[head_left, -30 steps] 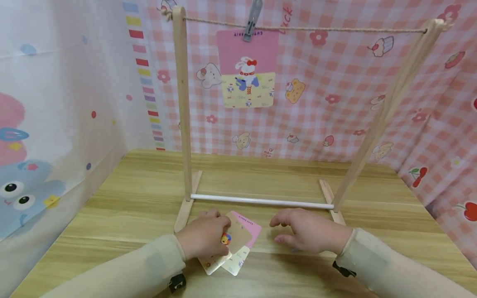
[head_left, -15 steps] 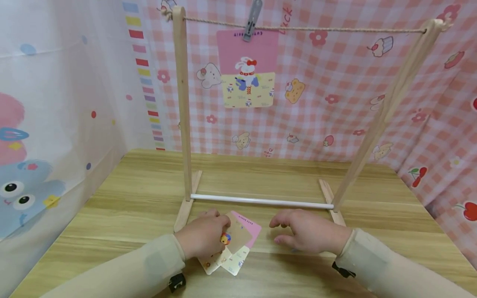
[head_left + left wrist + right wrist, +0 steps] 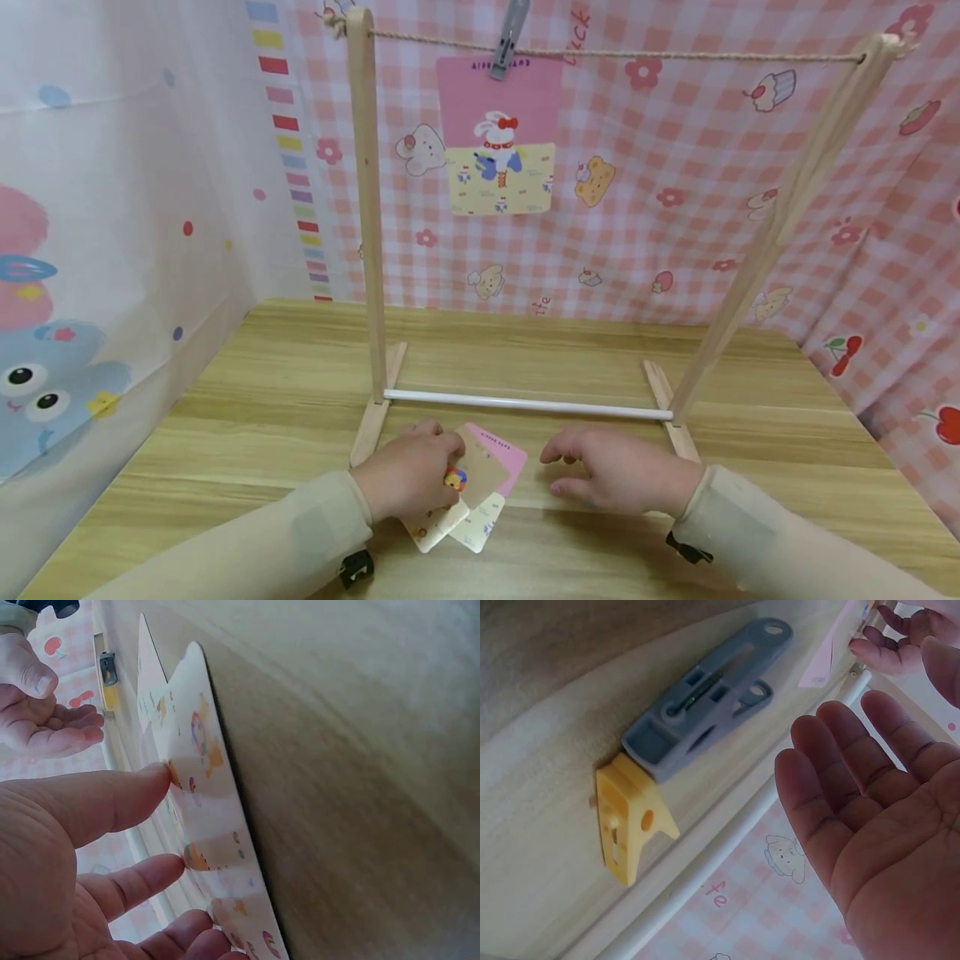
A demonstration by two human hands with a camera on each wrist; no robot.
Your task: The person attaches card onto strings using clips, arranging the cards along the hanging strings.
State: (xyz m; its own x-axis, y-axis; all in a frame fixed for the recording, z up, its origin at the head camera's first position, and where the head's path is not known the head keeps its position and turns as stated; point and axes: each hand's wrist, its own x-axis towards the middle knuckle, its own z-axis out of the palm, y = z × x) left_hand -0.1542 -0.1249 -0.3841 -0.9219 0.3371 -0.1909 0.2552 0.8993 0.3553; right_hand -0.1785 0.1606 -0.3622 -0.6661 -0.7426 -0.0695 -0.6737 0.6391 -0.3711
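My left hand [image 3: 412,473] rests over a cream card [image 3: 433,532] with a small bear picture. In the left wrist view its thumb and fingertips touch the face of the card [image 3: 199,750], without closing round it. A pink-and-yellow card [image 3: 510,467] lies partly under the cream one. My right hand [image 3: 622,468] hovers to the right of the cards, fingers relaxed and holding nothing. Near it on the table, in the right wrist view, are a grey clothespin [image 3: 705,701] and a yellow clip [image 3: 626,817], touching end to end.
A wooden frame [image 3: 367,208] stands behind the hands, with a white crossbar [image 3: 525,405] low down and a rope [image 3: 675,56] across its top. A grey clothespin [image 3: 510,37] holds a rabbit card [image 3: 498,137] on the rope. Patterned cloth [image 3: 637,225] hangs behind the table.
The cream card's lower corner has shifted and tilted slightly under my left fingers. My right hand stays almost where it was. The head view has moved a little.
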